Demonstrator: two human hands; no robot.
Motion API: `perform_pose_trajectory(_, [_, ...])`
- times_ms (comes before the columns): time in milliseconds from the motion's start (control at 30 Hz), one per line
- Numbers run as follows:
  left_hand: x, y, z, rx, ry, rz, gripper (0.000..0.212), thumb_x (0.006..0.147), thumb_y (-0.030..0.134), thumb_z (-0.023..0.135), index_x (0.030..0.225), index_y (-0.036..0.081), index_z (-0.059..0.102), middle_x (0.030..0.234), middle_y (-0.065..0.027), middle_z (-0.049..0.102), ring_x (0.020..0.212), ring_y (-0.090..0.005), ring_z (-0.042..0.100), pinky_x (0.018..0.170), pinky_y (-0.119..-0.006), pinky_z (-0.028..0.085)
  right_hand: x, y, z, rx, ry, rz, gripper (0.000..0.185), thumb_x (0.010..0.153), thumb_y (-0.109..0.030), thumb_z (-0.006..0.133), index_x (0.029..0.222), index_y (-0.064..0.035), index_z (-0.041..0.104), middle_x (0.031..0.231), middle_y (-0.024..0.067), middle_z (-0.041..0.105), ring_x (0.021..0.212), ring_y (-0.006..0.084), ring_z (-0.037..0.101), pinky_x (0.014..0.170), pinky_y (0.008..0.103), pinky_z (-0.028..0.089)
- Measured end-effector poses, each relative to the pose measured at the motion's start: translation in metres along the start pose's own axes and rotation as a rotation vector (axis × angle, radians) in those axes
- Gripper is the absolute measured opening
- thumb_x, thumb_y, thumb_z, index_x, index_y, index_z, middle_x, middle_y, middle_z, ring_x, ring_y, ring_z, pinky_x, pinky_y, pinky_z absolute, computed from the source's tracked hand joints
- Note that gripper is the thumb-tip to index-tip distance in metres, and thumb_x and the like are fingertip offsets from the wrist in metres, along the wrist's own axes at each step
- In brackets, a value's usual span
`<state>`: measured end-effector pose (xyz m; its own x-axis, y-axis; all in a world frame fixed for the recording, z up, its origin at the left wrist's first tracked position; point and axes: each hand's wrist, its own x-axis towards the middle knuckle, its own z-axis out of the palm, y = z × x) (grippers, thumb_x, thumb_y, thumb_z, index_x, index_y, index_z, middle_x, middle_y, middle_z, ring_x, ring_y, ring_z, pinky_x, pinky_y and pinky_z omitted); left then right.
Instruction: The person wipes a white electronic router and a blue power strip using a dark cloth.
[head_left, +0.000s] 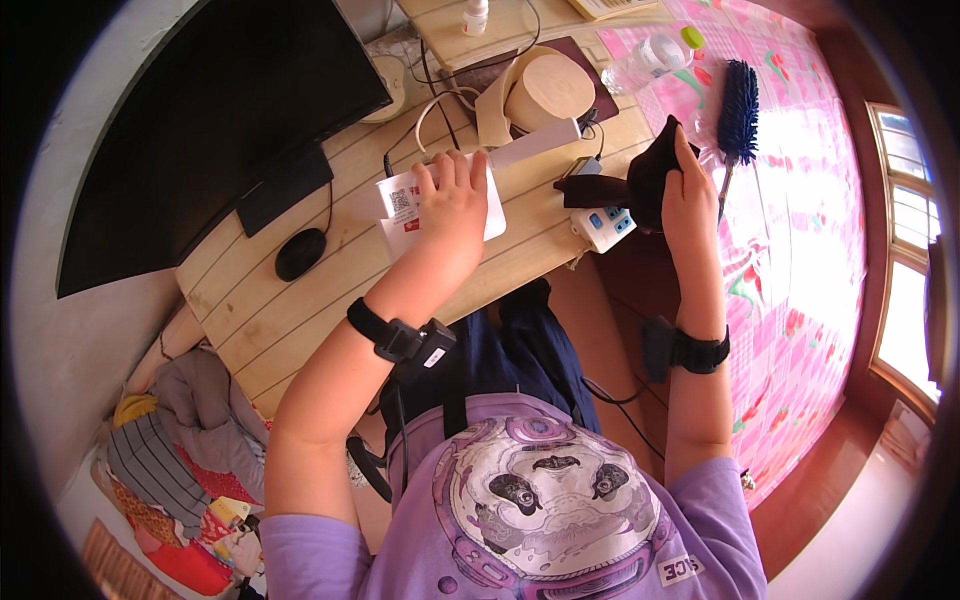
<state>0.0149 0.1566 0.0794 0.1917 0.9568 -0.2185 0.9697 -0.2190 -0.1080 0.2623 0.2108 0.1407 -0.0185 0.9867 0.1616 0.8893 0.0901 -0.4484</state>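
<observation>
My left hand (457, 202) lies across a white router (495, 217), fingers over its far edge. A printed code and red print show beside the fingers, and a flat white antenna (536, 142) sticks out to the right. In my right hand (690, 195) is a dark brown cloth (652, 176), pinched at its upper end. One strip of the cloth hangs leftward above a white power strip (604, 227) with blue sockets. A small grey adapter (581, 171) sits partly behind the cloth.
A black monitor (225, 127) and a black mouse (300, 254) stand left on the wooden table (345, 300). Behind are a toilet-paper roll (555, 82) and cables (420, 127). A plastic bottle (652, 60) and a blue duster (739, 112) lie on pink flowered cloth (802, 270).
</observation>
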Motion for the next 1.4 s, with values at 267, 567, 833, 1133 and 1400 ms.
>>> perform_pose_trajectory(267, [0.005,-0.004,0.007,-0.243,-0.117,-0.017,0.119,0.048,0.033,0.086,0.143,0.005,0.02,0.131,-0.0211,0.037,0.123,-0.0345,0.035,0.102,-0.055,0.025,-0.034,-0.018,0.025,0.209,-0.188,-0.272,0.054,0.076,-0.001,0.047,0.129,-0.0099,0.052,0.094,0.0188,0.058,0.084,0.0358,0.058,0.078,0.0409,0.047])
perform_pose_trajectory(567, [0.004,0.01,0.041,-0.258,-0.052,-0.056,0.118,0.05,0.036,0.085,0.143,0.004,0.02,0.133,-0.0212,0.035,0.125,-0.0352,0.033,0.103,-0.056,0.025,-0.042,-0.062,0.122,-0.132,-0.456,-0.411,0.049,0.081,-0.012,0.052,0.13,-0.0093,0.047,0.084,0.0163,0.058,0.08,0.0296,0.06,0.07,0.0393,0.05])
perform_pose_trajectory(833, [0.002,0.012,0.051,-0.254,0.051,-0.074,0.118,0.049,0.035,0.085,0.143,0.005,0.021,0.132,-0.0209,0.036,0.123,-0.0349,0.035,0.102,-0.054,0.027,-0.029,-0.058,0.145,-0.388,-0.645,-0.286,0.034,0.082,-0.012,0.049,0.114,-0.0053,0.056,0.082,0.018,0.065,0.078,0.0301,0.066,0.067,0.0379,0.053])
perform_pose_trajectory(1133, [0.008,0.01,0.058,-0.384,0.0,-0.073,0.121,0.047,0.034,0.087,0.144,0.006,0.019,0.134,-0.0215,0.036,0.124,-0.0357,0.035,0.101,-0.056,0.029,-0.051,-0.019,0.068,0.009,-0.672,-0.155,0.04,0.082,-0.006,0.044,0.12,-0.0035,0.056,0.103,0.02,0.063,0.099,0.0351,0.059,0.086,0.0392,0.047])
perform_pose_trajectory(1400, [0.009,0.016,0.071,-0.404,0.038,-0.081,0.12,0.048,0.032,0.087,0.144,0.007,0.019,0.133,-0.0213,0.036,0.124,-0.0357,0.036,0.101,-0.056,0.029,-0.059,-0.023,0.059,0.329,-0.755,-0.109,0.046,0.079,0.003,0.043,0.123,-0.0005,0.053,0.114,0.0214,0.058,0.107,0.0354,0.055,0.093,0.0362,0.043])
